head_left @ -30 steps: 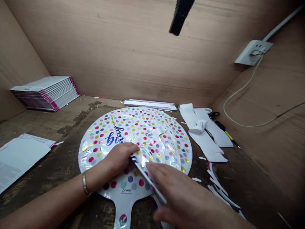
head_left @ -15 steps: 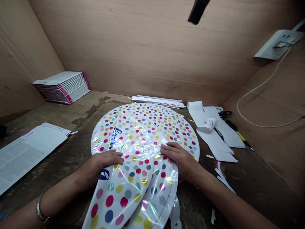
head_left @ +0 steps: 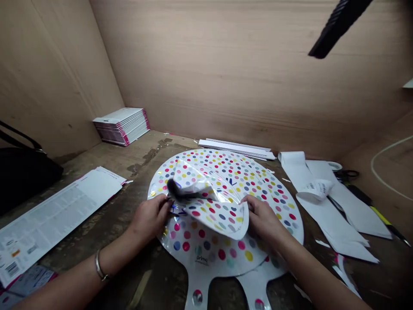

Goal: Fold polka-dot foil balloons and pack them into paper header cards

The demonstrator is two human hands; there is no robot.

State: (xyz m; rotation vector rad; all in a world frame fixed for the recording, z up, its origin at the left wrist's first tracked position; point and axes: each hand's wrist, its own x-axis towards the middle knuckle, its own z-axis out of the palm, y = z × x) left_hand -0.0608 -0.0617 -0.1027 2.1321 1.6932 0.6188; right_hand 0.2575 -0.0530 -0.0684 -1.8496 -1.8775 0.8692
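Two bare hands work a folded foil balloon (head_left: 214, 202) at the centre of a worn wooden table (head_left: 135, 159). It is white with coloured dots, and it lies on top of a stack of flat balloons (head_left: 258, 189) of the same print, whose round bodies spread toward twelve o'clock and whose neck tabs (head_left: 196, 288) point toward six o'clock, at the person. The left hand (head_left: 150, 217), a bangle on its wrist, is closed in a pinch on the folded balloon's left end at nine o'clock; the right hand (head_left: 263, 217) grips its right edge at three o'clock with fingers curled. So folded, the balloon's long axis runs from nine to three o'clock, its curved edge bulging toward six o'clock. The foil looks slick and springy: if either pinch loosens, the fold would likely spring open, and a hard tug could crease or tear the film, or drag the flat balloons beneath out of line. White paper strips (head_left: 325, 211) lie at three o'clock, a printed sheet (head_left: 58, 211) at nine o'clock, a stack of cards (head_left: 122, 125) at eleven o'clock, and white slats (head_left: 238, 148) at twelve o'clock.
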